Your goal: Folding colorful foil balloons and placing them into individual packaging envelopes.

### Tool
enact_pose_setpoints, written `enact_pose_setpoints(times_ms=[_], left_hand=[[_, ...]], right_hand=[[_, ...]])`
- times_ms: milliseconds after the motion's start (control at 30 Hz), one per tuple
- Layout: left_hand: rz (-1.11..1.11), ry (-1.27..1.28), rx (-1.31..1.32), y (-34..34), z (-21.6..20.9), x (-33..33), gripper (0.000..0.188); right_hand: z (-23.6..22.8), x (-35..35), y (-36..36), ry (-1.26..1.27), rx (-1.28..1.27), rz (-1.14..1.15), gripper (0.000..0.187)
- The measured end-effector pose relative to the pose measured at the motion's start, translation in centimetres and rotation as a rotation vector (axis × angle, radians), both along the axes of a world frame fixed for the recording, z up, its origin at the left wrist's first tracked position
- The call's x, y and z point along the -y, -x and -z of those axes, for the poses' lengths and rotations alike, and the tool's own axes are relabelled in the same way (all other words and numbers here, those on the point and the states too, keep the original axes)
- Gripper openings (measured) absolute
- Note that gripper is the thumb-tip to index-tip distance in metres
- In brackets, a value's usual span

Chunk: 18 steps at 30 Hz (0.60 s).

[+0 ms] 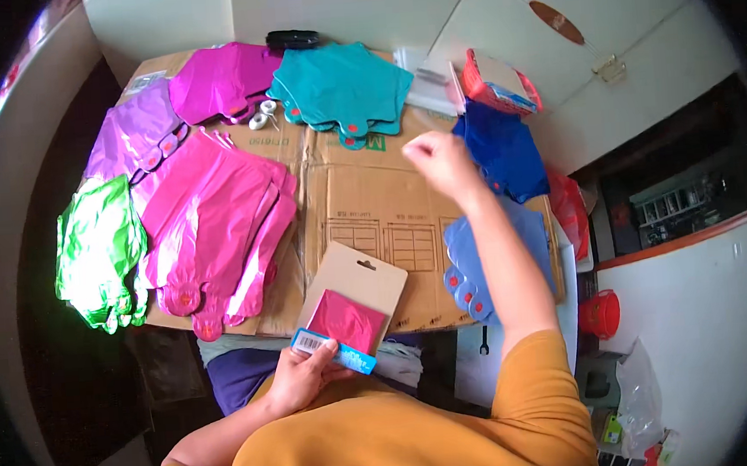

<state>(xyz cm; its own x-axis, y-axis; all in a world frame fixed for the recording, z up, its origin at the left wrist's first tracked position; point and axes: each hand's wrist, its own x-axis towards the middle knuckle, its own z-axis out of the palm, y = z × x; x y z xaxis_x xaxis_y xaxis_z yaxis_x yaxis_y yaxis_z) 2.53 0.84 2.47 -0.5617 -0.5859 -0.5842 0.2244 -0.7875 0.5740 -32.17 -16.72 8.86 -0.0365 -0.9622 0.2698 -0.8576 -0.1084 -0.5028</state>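
My left hand grips the bottom of a beige hang card, thumb on its blue label strip. A folded pink foil piece lies on the card's face. Over the cardboard, my right hand is raised with curled fingers; whatever they may hold is hidden. Closest to it are a stack of flat teal foil balloons and a dark blue foil stack. Light blue foil pieces lie partly beneath my right forearm.
Flattened cardboard covers the table. Pink foil balloons, green ones, purple ones and magenta ones are piled at left. Two white spools, a black object and a red basket sit toward the back.
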Motion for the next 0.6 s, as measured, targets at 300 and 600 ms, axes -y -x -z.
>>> enact_pose_setpoints(times_ms=[300, 600], left_hand=[[0.144, 0.017, 0.026, -0.9, 0.7, 0.6, 0.023], [0.152, 0.034, -0.019, -2.3, 0.9, 0.7, 0.021]], right_hand=[[0.3, 13.4, -14.0, 0.077, -0.12, -0.537, 0.019], [1.6, 13.6, -16.8, 0.043, 0.006, -0.505, 0.018]])
